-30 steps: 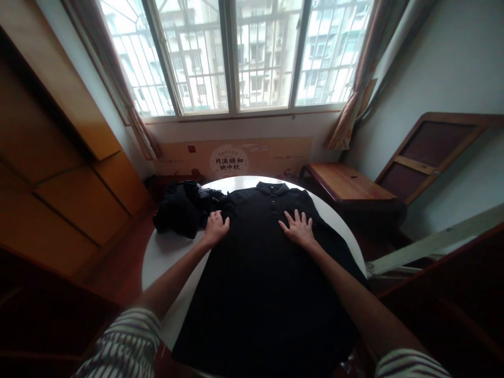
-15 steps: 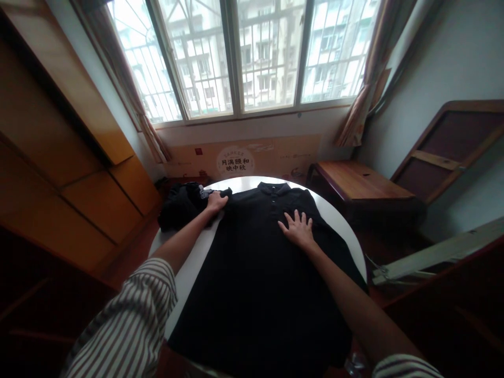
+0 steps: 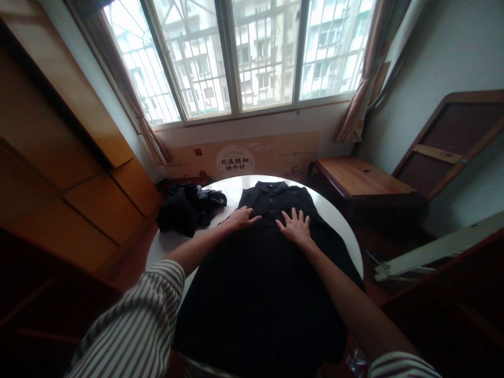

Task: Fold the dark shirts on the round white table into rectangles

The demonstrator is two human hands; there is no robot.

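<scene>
A black collared shirt (image 3: pixel 260 294) lies spread over a round white table (image 3: pixel 350 231), its buttoned collar toward the window and its lower end hanging over the near edge. My left hand (image 3: pixel 241 218) is on the shirt's left chest area, fingers curled at the dark cloth, apparently gripping the sleeve folded inward; the dark fabric hides exactly what is between the fingers. My right hand (image 3: pixel 296 227) rests flat on the right side of the chest with its fingers spread, holding nothing.
A heap of dark clothes (image 3: pixel 181 207) sits at the table's left edge. Beyond the table on the right stands a low wooden table (image 3: pixel 362 177). Orange cabinets (image 3: pixel 98 205) line the left side, and a printed cardboard panel (image 3: pixel 275 152) leans under the window.
My left hand has moved right, from beyond the shirt's left edge onto its chest, bringing the sleeve inward. My right hand has stayed almost in place.
</scene>
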